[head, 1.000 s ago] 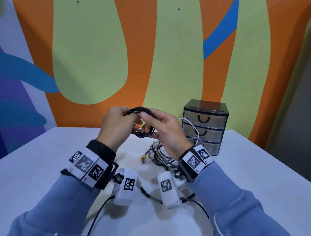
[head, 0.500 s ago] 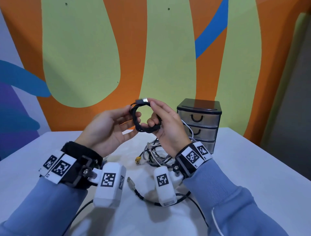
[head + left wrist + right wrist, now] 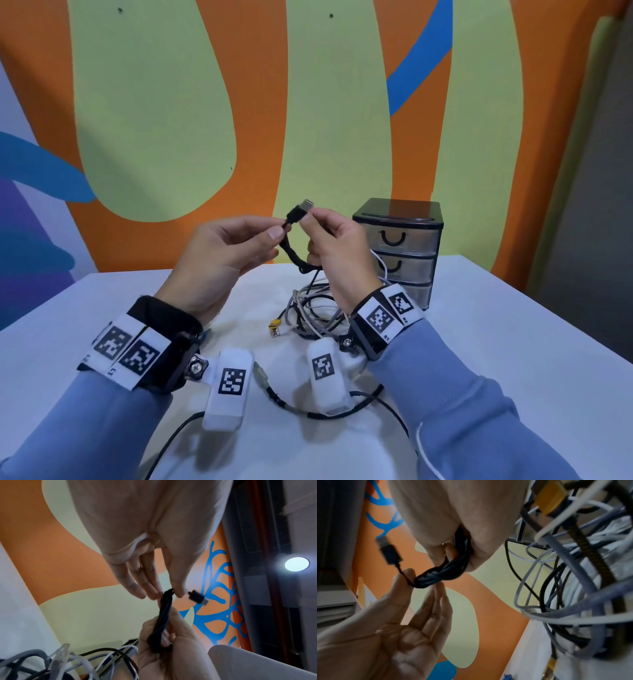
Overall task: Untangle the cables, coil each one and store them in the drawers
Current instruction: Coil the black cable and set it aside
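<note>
Head view, my entry: black cable coil [image 3: 297,253] gripped in right hand [image 3: 337,255], left hand [image 3: 222,253] pinching its tail by plug [image 3: 301,209]; drawers [image 3: 399,250] just right of coil, right hand nearer.

A: Item: legible text, labels, brands, numbers. Findings?

B: None legible. The white wrist bands [image 3: 128,349] carry black-and-white square code markers, patterns only, with small characters at the edges too tiny to read.

A: The white camera housings [image 3: 228,389]?

B: One square code marker each, no letters or digits. The second housing [image 3: 325,371] shows the same.

A: The drawer unit [image 3: 399,250]?

B: No label or brand visible on its fronts or top.

A: The black plug [image 3: 198,596]?

B: Blurred; no marking can be made out.
</note>
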{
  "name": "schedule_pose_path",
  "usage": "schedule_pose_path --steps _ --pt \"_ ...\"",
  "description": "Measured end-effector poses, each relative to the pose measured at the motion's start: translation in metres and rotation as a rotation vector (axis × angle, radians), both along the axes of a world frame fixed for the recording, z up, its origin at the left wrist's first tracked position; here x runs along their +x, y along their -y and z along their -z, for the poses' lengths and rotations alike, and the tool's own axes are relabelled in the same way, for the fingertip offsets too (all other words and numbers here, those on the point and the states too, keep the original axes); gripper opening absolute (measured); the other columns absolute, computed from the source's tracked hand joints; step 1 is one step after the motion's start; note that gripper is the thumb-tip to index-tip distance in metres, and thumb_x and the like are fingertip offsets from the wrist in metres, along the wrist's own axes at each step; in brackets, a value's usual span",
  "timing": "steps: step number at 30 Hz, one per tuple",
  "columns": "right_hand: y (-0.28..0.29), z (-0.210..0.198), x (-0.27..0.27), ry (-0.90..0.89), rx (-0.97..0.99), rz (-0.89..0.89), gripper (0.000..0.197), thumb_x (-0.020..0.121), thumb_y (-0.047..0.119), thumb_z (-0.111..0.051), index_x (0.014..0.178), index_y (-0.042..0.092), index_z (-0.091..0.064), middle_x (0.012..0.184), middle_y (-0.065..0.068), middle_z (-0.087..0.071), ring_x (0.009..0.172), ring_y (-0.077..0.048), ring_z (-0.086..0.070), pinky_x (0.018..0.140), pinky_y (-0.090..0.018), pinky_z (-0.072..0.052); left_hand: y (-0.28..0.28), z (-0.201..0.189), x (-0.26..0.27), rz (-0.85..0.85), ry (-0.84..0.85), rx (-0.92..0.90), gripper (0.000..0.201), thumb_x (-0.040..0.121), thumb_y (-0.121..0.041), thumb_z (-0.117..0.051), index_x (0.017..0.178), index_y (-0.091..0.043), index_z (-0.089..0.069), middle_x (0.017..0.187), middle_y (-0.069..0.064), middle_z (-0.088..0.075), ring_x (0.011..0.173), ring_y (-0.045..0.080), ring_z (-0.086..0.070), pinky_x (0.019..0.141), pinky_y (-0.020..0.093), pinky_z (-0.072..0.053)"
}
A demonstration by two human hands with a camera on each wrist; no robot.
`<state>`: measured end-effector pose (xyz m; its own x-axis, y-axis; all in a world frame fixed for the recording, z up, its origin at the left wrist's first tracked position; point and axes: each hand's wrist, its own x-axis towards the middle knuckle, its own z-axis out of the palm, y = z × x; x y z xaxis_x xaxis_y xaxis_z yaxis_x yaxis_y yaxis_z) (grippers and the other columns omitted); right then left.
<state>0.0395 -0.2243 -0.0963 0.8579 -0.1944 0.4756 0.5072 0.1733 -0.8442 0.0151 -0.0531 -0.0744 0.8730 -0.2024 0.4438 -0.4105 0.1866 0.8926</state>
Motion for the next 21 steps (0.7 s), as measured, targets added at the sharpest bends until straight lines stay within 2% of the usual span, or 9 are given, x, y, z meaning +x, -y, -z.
schedule_pose_path --steps 2,4,6,8,10,12,15,18,21 --pt "0.001 0.000 0.000 0.006 -0.021 -0.017 0.017 0.104 0.014 -0.064 0.115 0.007 -0.075 0.075 -0.005 -0.049 0.052 -0.007 -0.039 0.051 -0.020 -0.039 0.001 0.001 0.001 -0.028 -0.005 0.010 0.023 0.079 -0.019 -0.080 0.100 -0.010 -0.083 0.119 0.030 -0.073 0.102 0.027 -0.066 0.100 0.042 -0.056" --pt "0.001 -0.003 -0.003 0.007 0.082 -0.129 0.024 0.107 0.015 -0.058 0.119 0.001 -0.073 0.077 -0.011 -0.041 0.055 -0.010 -0.036 0.051 -0.021 -0.037 0.002 0.001 0.002 -0.047 -0.021 -0.003 0.031 0.077 -0.016 -0.083 0.108 -0.013 -0.079 0.115 0.027 -0.075 0.098 0.024 -0.067 0.089 0.037 -0.056" --pt "0.003 -0.008 -0.008 -0.027 0.169 -0.244 0.042 0.110 0.031 -0.051 0.119 -0.004 -0.072 0.070 -0.006 -0.031 0.057 -0.012 -0.033 0.051 -0.023 -0.033 0.001 -0.001 0.004 -0.027 -0.058 -0.023 0.048 0.078 -0.011 -0.086 0.122 -0.020 -0.070 0.109 0.021 -0.078 0.091 0.023 -0.071 0.079 0.033 -0.054" --pt "0.004 -0.011 -0.011 -0.068 0.178 -0.316 0.062 0.110 0.049 -0.041 0.119 -0.005 -0.072 0.069 -0.002 -0.027 0.058 -0.014 -0.029 0.052 -0.025 -0.027 0.000 -0.003 0.005 -0.026 -0.093 -0.019 0.054 0.082 -0.003 -0.084 0.130 -0.020 -0.065 0.102 0.017 -0.079 0.084 0.020 -0.071 0.073 0.030 -0.052" --pt "0.003 -0.012 -0.012 -0.057 0.109 -0.316 0.070 0.109 0.055 -0.037 0.116 -0.004 -0.074 0.066 0.000 -0.026 0.058 -0.015 -0.024 0.053 -0.028 -0.022 0.000 -0.002 0.007 -0.047 -0.129 0.020 0.048 0.082 0.004 -0.082 0.125 -0.013 -0.070 0.093 0.013 -0.075 0.077 0.018 -0.066 0.070 0.030 -0.048" --pt "0.000 -0.012 -0.013 -0.023 0.019 -0.258 0.067 0.109 0.054 -0.039 0.110 -0.001 -0.077 0.065 0.000 -0.026 0.058 -0.016 -0.023 0.055 -0.032 -0.019 0.000 0.000 0.008 -0.056 -0.152 0.073 0.035 0.078 0.002 -0.084 0.111 -0.006 -0.077 0.090 0.011 -0.070 0.078 0.018 -0.061 0.072 0.032 -0.046" --pt "-0.001 -0.011 -0.011 -0.011 -0.065 -0.153 0.060 0.109 0.053 -0.042 0.106 0.007 -0.080 0.063 -0.002 -0.032 0.057 -0.017 -0.032 0.054 -0.031 -0.027 -0.001 0.002 0.007 -0.074 -0.137 0.147 0.020 0.082 -0.001 -0.084 0.100 -0.003 -0.078 0.091 0.014 -0.074 0.082 0.017 -0.064 0.078 0.032 -0.049" --pt "0.002 -0.009 -0.009 -0.051 -0.107 -0.086 0.053 0.109 0.053 -0.044 0.112 0.013 -0.078 0.065 -0.004 -0.045 0.060 -0.019 -0.046 0.057 -0.032 -0.042 -0.001 0.004 0.010 -0.183 -0.032 0.273 0.023 0.078 -0.008 -0.090 0.096 -0.007 -0.077 0.084 0.012 -0.075 0.074 0.017 -0.067 0.070 0.030 -0.055" --pt "0.001 -0.007 -0.007 -0.056 -0.170 -0.056 0.036 0.107 0.041 -0.057 0.112 0.011 -0.075 0.068 -0.004 -0.055 0.061 -0.020 -0.049 0.066 -0.040 -0.045 0.002 0.009 0.011 -0.368 0.087 0.435 0.022 0.070 -0.028 -0.083 0.085 -0.017 -0.071 0.069 0.005 -0.071 0.064 0.024 -0.069 0.068 0.045 -0.061"
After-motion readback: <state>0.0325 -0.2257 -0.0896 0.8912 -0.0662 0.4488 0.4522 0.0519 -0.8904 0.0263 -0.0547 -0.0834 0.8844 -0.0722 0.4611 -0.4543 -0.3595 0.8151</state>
